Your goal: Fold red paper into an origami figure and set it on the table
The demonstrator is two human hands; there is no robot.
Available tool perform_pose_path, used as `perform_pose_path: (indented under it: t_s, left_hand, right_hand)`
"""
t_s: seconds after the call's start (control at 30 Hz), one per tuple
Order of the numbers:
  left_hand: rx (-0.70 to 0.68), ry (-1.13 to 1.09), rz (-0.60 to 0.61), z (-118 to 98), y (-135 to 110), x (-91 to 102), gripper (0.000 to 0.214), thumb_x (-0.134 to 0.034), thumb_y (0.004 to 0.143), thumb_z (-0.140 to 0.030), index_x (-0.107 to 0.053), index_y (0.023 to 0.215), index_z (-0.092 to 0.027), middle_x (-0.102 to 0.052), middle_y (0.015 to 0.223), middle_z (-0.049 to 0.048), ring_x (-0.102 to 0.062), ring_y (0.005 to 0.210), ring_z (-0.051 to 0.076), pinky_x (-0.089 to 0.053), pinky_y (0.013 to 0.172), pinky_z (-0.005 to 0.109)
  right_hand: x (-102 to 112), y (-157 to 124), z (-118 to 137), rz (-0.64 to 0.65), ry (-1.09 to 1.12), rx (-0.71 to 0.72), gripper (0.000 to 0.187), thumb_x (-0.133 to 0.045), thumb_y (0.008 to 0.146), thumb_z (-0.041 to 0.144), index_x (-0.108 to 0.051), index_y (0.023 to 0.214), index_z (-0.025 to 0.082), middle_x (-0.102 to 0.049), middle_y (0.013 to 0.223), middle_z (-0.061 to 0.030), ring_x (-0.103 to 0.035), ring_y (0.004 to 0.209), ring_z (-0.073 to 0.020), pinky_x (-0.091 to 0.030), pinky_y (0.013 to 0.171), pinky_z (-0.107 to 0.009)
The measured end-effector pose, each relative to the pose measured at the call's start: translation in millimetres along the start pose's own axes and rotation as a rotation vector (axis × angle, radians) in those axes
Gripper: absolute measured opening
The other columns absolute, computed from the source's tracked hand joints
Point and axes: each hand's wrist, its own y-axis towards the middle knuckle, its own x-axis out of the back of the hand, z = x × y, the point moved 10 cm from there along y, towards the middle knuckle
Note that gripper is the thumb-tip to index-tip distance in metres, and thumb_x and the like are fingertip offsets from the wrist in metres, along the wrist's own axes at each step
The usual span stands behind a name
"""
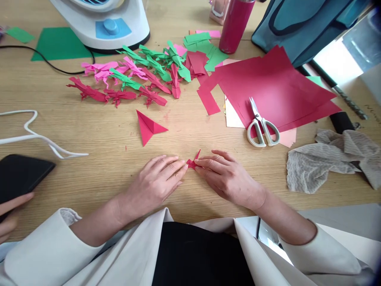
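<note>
Near the front of the table, both my hands close on one small red folded paper piece point(192, 163). My left hand point(156, 180) pinches its left end, and my right hand point(226, 174) presses its right end. A thin red point sticks up between the fingertips; much of the piece is hidden under them. Just beyond lies a red paper folded into a pointed, winged shape point(151, 127). Farther back sits a cluster of finished-looking folded paper figures in red, pink and green, among them a red figure point(89, 90) and a green figure point(126, 79).
Scissors point(262, 125) lie partly on red paper sheets point(268, 87) at the right. Behind stand a white fan base point(110, 28), a red bottle point(237, 26) and a blue bag point(300, 28). A crumpled cloth point(315, 163) lies right. Another person's hand point(12, 214) holds a black phone point(24, 174) at left.
</note>
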Motion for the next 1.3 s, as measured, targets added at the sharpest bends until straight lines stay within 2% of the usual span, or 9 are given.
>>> perform_pose_path:
  t_s: [0.27, 0.53, 0.77, 1.1, 1.2, 1.3]
  left_hand:
    - [-0.037, 0.053, 0.051, -4, -5, -5.8, 0.04, -0.053, 0.097, -0.019, -0.055, 0.137, -0.013, -0.063, 0.135, 0.0105, -0.055, 0.128, 0.026, -0.045, 0.11, 0.042]
    - [0.004, 0.06, 0.033, -5, 3, -1.3, 0.033, -0.056, 0.096, -0.023, -0.062, 0.127, -0.015, -0.068, 0.125, 0.0083, -0.06, 0.118, 0.027, -0.049, 0.1, 0.042]
    - [0.033, 0.088, 0.038, -8, 3, -4.7, 0.039, -0.057, 0.096, -0.028, -0.058, 0.133, -0.015, -0.067, 0.126, 0.0095, -0.059, 0.118, 0.028, -0.048, 0.098, 0.042]
    - [0.05, 0.113, 0.128, -7, 6, -9.4, 0.044, -0.059, 0.095, -0.031, -0.055, 0.136, -0.017, -0.065, 0.129, 0.0089, -0.058, 0.117, 0.029, -0.049, 0.096, 0.043]
    - [0.051, 0.073, 0.125, -6, 3, -11.1, 0.045, -0.057, 0.096, -0.031, -0.054, 0.138, -0.016, -0.064, 0.132, 0.0088, -0.057, 0.12, 0.029, -0.048, 0.101, 0.043]
    - [0.05, 0.012, 0.064, -4, -2, -8.8, 0.041, -0.052, 0.098, -0.027, -0.054, 0.137, -0.015, -0.062, 0.137, 0.0101, -0.053, 0.129, 0.027, -0.043, 0.109, 0.043]
  right_hand:
    - [-1, -1, 1, 0.005, -0.011, 0.004, 0.031, -0.045, 0.1, 0.012, -0.062, 0.125, 0.011, -0.068, 0.129, -0.0116, -0.063, 0.116, -0.0223, -0.043, 0.109, -0.048]
    - [1, 1, 1, -0.002, -0.01, 0.009, 0.03, -0.045, 0.099, 0.011, -0.064, 0.122, 0.012, -0.069, 0.126, -0.0124, -0.063, 0.114, -0.0228, -0.045, 0.108, -0.048]
    - [2, 0, 2, -0.031, 0.015, 0.007, 0.028, -0.049, 0.097, 0.01, -0.065, 0.119, 0.012, -0.068, 0.124, -0.0141, -0.063, 0.114, -0.0227, -0.045, 0.108, -0.049]
    - [3, 0, 4, -0.046, -0.017, 0.022, 0.025, -0.048, 0.097, 0.011, -0.065, 0.116, 0.012, -0.069, 0.121, -0.0137, -0.065, 0.111, -0.0227, -0.046, 0.107, -0.048]
    - [3, 0, 5, -0.046, -0.026, 0.019, 0.025, -0.049, 0.097, 0.011, -0.065, 0.116, 0.011, -0.069, 0.121, -0.0138, -0.065, 0.111, -0.0228, -0.046, 0.107, -0.047]
    - [1, 0, 4, -0.032, -0.023, 0.009, 0.026, -0.047, 0.098, 0.01, -0.065, 0.117, 0.012, -0.069, 0.123, -0.0135, -0.064, 0.112, -0.0224, -0.046, 0.107, -0.047]
